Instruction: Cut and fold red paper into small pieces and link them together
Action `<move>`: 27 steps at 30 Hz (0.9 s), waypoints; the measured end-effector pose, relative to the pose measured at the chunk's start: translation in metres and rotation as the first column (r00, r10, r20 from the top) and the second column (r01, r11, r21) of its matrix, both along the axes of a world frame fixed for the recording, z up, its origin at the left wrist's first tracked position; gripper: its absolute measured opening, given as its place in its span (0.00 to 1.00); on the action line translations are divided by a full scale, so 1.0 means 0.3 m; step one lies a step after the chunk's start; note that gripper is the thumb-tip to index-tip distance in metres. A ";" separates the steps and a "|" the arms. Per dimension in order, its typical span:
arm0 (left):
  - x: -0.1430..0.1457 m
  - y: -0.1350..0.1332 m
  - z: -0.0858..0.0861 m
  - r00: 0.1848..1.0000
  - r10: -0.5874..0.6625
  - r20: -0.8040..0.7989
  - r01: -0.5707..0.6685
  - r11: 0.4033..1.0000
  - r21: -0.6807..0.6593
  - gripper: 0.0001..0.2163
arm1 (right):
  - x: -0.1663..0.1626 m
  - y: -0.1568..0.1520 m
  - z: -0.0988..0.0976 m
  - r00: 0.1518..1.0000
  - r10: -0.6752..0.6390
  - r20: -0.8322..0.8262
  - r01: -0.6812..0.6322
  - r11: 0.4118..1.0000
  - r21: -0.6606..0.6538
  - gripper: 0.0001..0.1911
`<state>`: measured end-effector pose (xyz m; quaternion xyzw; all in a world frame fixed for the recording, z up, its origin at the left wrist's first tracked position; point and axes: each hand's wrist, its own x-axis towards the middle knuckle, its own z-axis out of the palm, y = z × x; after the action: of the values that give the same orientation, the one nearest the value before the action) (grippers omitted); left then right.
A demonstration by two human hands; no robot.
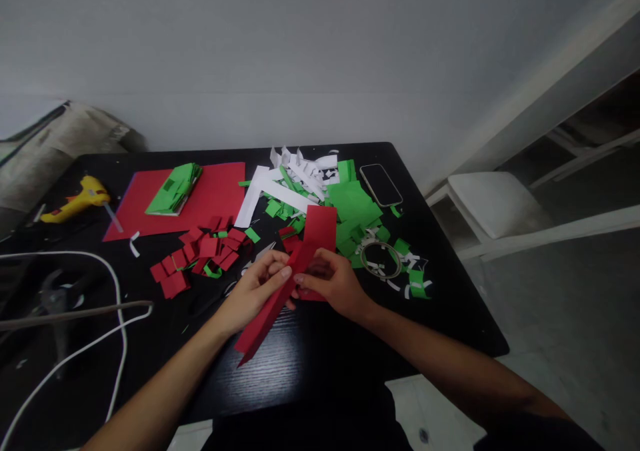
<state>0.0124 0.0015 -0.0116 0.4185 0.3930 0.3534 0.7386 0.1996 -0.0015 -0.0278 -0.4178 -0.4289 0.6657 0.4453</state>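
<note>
A long red paper strip (270, 314), creased lengthwise, slants through both hands above the near part of the table. My left hand (257, 291) pinches it from the left, thumb on top. On the other side my right hand (337, 281) has its fingers closed at the strip's edge. Past the hands a wider red flap (320, 228) stands up from the same paper. To the left lies a heap of small red paper pieces (213, 248). Green paper sheets (353, 204) and scraps spread out beyond my right hand. Scissors, partly hidden, seem to lie beside my left hand.
A yellow glue gun (83, 198) lies left of a red sheet (215, 184) carrying a folded green bundle (175, 188). White paper strips (305, 171) pile at the back. A phone (381, 184) and a ring (381, 260) are at right. A white cable (120, 304) loops at left.
</note>
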 end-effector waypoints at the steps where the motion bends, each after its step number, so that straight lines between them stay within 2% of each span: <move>1: 0.000 0.000 -0.001 1.000 -0.002 -0.001 0.002 1.000 0.004 0.16 | 0.000 -0.001 -0.001 1.000 -0.002 0.003 0.002 1.000 0.005 0.17; 20: -0.007 0.006 -0.011 0.993 -0.095 -0.065 0.097 0.995 0.029 0.15 | 0.001 -0.002 0.007 0.998 -0.031 0.061 0.028 0.998 0.051 0.17; 27: -0.012 0.008 -0.006 0.982 -0.138 -0.126 0.143 0.989 0.031 0.14 | 0.004 0.003 0.013 0.992 -0.074 0.105 0.061 0.991 0.117 0.17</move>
<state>0.0088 0.0040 -0.0135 0.4809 0.4003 0.2814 0.7275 0.2009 -0.0008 -0.0238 -0.4419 -0.4753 0.6010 0.4665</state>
